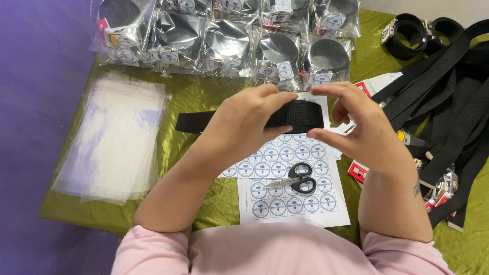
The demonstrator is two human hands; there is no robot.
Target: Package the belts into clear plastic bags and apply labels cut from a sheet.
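Rolling a black webbing belt (298, 115) at centre frame, above a sheet of round blue-and-white stickers (290, 188) with small black-handled scissors (297, 179) lying on it. Left hand (243, 125) wrapped over the coil from the left, grip pressed together on it, thumb beneath and fingers on top; loose tail of the strap (192, 122) trailing leftward. Right hand (364, 130) cupped at the coil's right end, thumb (326, 138) and forefinger tips touching its edge, other fingers curled and spread apart. Both forearms reaching up from pink sleeves (153, 252) at bottom frame.

Finished work, by the look of it, stacked along the top edge: coiled belts sealed in clear bags (229, 40), each bearing a round sticker. Unused flat clear bags (114, 140) piled at left on the green cloth (201, 94) covering the surface. Still to go, apparently: a heap of loose black straps with metal buckles (448, 102) at right, plus two rolled but unbagged belts (417, 33) at upper right. Current coil seemingly only partly wound, not yet bagged or stickered.
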